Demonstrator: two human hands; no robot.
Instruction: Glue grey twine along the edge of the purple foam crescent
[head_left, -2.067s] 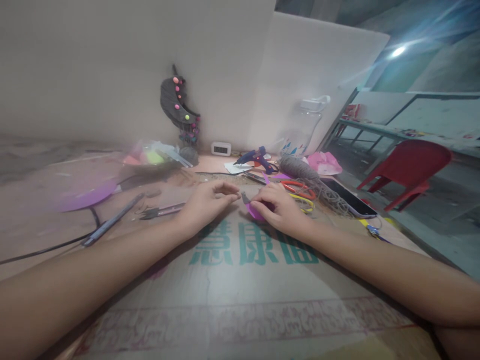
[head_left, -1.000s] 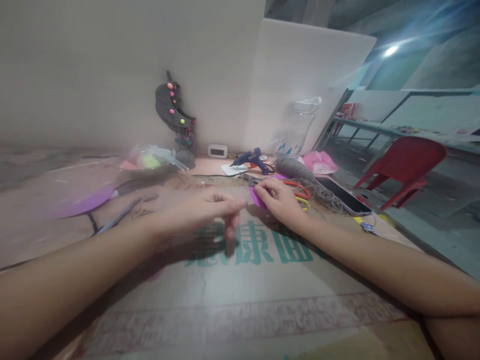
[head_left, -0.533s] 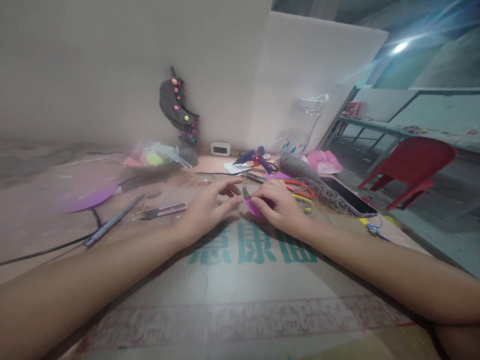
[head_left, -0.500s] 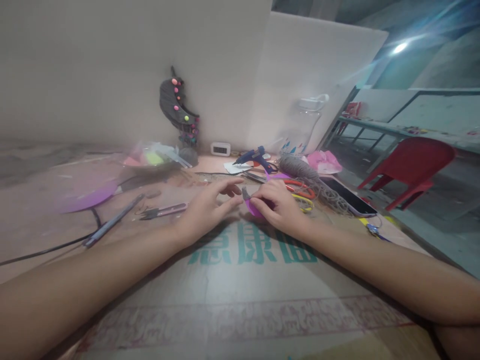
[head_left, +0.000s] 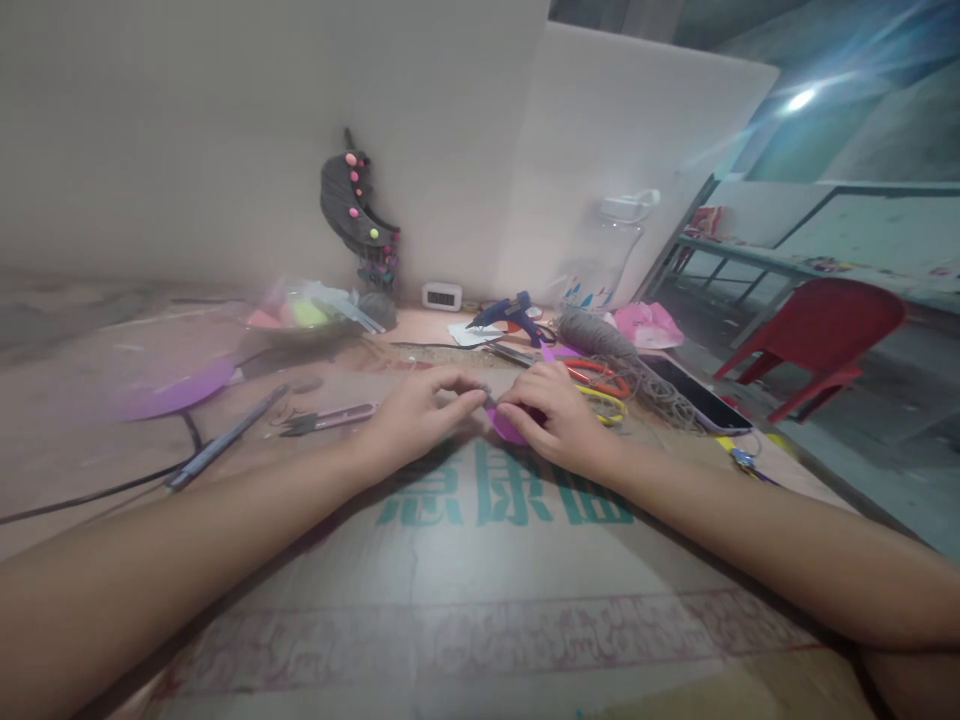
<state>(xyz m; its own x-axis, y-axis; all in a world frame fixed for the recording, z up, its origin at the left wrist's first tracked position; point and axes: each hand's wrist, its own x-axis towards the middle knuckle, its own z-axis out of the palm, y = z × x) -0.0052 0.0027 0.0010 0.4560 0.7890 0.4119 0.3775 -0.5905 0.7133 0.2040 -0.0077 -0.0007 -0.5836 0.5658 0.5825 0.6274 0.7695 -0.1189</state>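
Note:
Between finger and thumb, my right hand (head_left: 556, 415) grips a purple sheet piece (head_left: 507, 427), whose pointed end sticks up behind the knuckles. Grey yarn (head_left: 487, 390) covers the near tip of this piece. My left hand (head_left: 431, 405) pinches at that yarn-covered tip, its thumb and forefinger closed together. Both hands are over a cardboard sheet (head_left: 450, 580) with green characters. Just beyond my right hand lie orange-handled scissors (head_left: 600, 375) and yellow-handled scissors (head_left: 604, 405).
A blue glue gun (head_left: 510, 315), grey yarn skein (head_left: 596, 335), phone (head_left: 694, 392) and clear bottle (head_left: 611, 250) stand or lie behind. Left are a box cutter (head_left: 330, 420), a pen (head_left: 225, 440) and a bowl (head_left: 300, 320). A grey yarn crescent (head_left: 352, 200) hangs on the wall.
My left thumb and forefinger, apart before, have closed on the yarn-covered tip of the purple piece. My right hand keeps its grip almost in place.

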